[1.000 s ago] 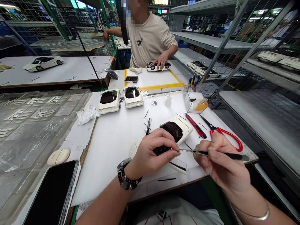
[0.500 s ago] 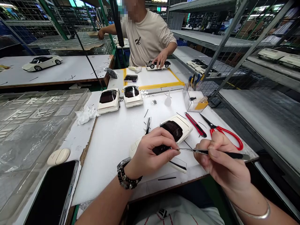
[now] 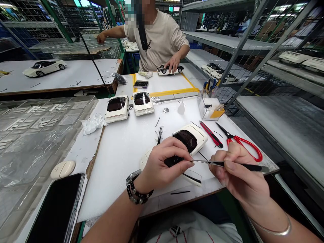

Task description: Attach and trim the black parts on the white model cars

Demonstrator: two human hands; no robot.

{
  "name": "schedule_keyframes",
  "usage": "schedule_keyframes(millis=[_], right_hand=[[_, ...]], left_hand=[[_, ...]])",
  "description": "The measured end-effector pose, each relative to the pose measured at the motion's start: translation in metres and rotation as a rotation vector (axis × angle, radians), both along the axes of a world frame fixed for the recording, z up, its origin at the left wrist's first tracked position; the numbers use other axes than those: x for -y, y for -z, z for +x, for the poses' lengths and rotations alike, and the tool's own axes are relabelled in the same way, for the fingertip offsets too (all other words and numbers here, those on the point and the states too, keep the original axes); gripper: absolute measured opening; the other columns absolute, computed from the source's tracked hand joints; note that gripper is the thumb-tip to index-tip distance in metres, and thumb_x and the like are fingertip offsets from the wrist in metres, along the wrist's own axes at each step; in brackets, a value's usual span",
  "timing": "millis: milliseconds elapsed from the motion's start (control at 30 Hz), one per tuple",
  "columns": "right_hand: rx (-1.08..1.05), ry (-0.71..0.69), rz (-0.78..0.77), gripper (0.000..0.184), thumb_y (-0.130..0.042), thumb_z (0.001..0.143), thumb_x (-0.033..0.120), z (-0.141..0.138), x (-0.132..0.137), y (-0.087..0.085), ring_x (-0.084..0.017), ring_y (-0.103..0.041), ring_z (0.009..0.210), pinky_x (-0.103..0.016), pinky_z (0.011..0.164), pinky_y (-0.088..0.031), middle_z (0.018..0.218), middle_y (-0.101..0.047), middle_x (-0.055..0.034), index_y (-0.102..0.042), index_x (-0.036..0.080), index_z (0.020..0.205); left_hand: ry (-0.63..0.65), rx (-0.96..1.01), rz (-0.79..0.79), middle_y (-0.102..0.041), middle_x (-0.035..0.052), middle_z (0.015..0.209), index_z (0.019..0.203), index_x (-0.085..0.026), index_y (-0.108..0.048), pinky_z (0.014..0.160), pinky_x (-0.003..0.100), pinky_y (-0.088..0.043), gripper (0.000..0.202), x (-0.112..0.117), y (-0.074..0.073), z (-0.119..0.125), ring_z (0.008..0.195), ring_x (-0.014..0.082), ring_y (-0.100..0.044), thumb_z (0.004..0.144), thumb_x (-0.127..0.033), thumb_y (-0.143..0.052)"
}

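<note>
My right hand (image 3: 240, 168) grips a pair of dark-handled tweezers (image 3: 220, 164), with the thin metal tips pointing left. Those tips meet the pinched thumb and forefinger of my left hand (image 3: 169, 162), which hold something too small to make out. Under and behind my left hand lies a white model car (image 3: 199, 133) with dark windows, partly hidden by the fingers. One of its doors (image 3: 160, 135) stands out on the far side. On the near side a door with a clear window (image 3: 193, 179) sticks out.
A red cutter (image 3: 211, 134) and red-handled scissors (image 3: 245, 145) lie to the right. Two white model cars (image 3: 116, 107) stand further back, near a clear tool box (image 3: 211, 106). A phone (image 3: 55, 206) and plastic trays (image 3: 45, 135) are at left. Opposite, a person (image 3: 162, 40) touches another model car.
My hands and the tweezers stay almost in place. Across the table, the person's outstretched arm has shifted slightly to the left.
</note>
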State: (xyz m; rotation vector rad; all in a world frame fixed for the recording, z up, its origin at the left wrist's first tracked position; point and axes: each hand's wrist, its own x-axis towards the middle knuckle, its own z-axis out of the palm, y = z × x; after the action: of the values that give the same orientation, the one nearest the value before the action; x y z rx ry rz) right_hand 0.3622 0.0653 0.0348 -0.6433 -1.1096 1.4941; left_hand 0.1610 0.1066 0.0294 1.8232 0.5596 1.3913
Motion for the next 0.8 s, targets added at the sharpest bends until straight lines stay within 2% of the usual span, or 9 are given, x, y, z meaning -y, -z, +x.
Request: schedule_keyframes(millis=[167,333,500,800], right_hand=[[0.052,0.012,0.066,0.012,-0.057,0.089,0.022,0.004,0.000,0.002,-0.011,-0.054,0.059,-0.019,0.049,-0.041,0.067,-0.058,-0.0005,-0.048,0.021,0.081],[0.181,0.051,0.235,0.009,-0.058,0.089,0.020,0.011,0.004,0.003,-0.013,-0.056,0.065,-0.026,0.057,-0.045,0.074,-0.060,-0.0013,-0.050,0.024,0.090],[0.316,0.058,0.364,0.015,-0.059,0.087,0.014,0.012,0.007,0.003,-0.015,-0.058,0.068,-0.029,0.059,-0.046,0.078,-0.061,-0.0021,-0.051,0.025,0.094],[0.317,0.087,0.380,0.015,-0.059,0.086,0.013,0.012,0.006,0.003,-0.015,-0.060,0.068,-0.029,0.060,-0.049,0.078,-0.062,-0.0026,-0.053,0.025,0.094]], left_hand=[[-0.006,0.008,-0.015,-0.064,0.0061,0.076,0.077,-0.016,-0.071,0.068,0.030,-0.053,0.004,-0.001,0.001,0.000,0.074,0.0157,-0.061,0.076,-0.013,-0.073],[0.002,0.030,-0.023,-0.064,0.0059,0.074,0.077,-0.015,-0.071,0.068,0.030,-0.052,0.003,-0.001,0.002,0.001,0.073,0.0155,-0.061,0.076,-0.013,-0.073],[0.000,0.021,-0.029,-0.063,0.0060,0.075,0.077,-0.016,-0.071,0.068,0.030,-0.053,0.003,-0.001,0.003,0.000,0.074,0.0157,-0.061,0.076,-0.014,-0.073],[-0.006,0.023,-0.036,-0.063,0.0060,0.075,0.076,-0.015,-0.071,0.068,0.030,-0.052,0.003,-0.001,0.003,0.000,0.073,0.0158,-0.061,0.076,-0.014,-0.073]])
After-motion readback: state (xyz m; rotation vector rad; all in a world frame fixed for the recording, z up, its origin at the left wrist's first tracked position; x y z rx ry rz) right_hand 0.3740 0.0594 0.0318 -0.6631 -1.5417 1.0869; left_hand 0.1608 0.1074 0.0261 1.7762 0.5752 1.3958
